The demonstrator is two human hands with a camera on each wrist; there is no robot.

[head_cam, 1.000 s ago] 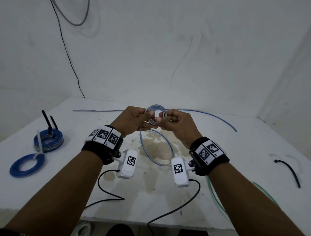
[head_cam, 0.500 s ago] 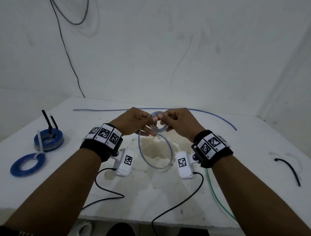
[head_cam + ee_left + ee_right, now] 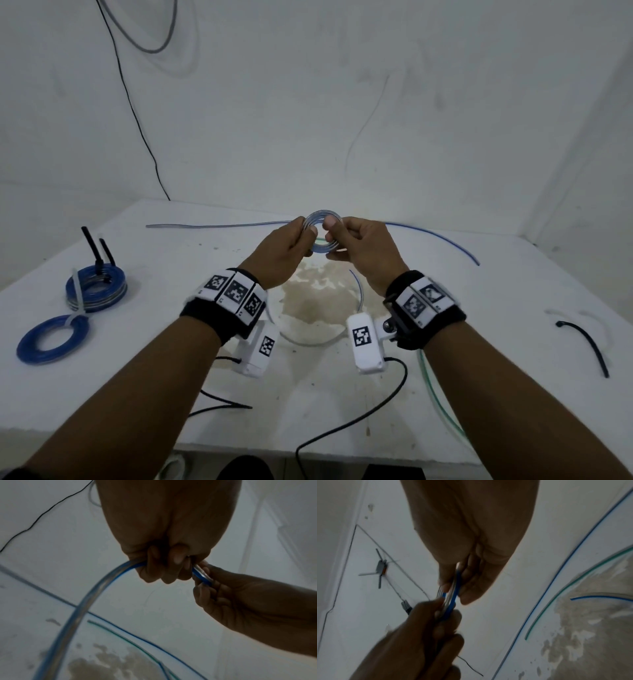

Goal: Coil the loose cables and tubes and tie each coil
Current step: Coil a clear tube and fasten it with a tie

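A small coil of clear tube with a blue stripe (image 3: 322, 219) is held up over the middle of the table. My left hand (image 3: 305, 238) pinches its left side and my right hand (image 3: 331, 230) pinches its right side. The uncoiled tail (image 3: 359, 298) hangs in a wide loop down between my wrists and ends loose. In the left wrist view my left hand (image 3: 168, 566) curls round the tube (image 3: 96, 595). The right wrist view has my right hand (image 3: 453, 588) pinching the coil (image 3: 452, 601) edge-on, beside my left hand's fingers (image 3: 436, 615).
A long blue tube (image 3: 442, 238) lies across the back of the white table (image 3: 496, 394). A green tube (image 3: 435, 404) runs off the front right edge. Two tied blue coils (image 3: 96, 291) (image 3: 51, 339) sit at the left. A black zip tie (image 3: 585, 342) lies at the right.
Both hands have shifted their grip, and the coil now stands out above my fingertips. The hanging loop of tail has dropped lower and spread wider.
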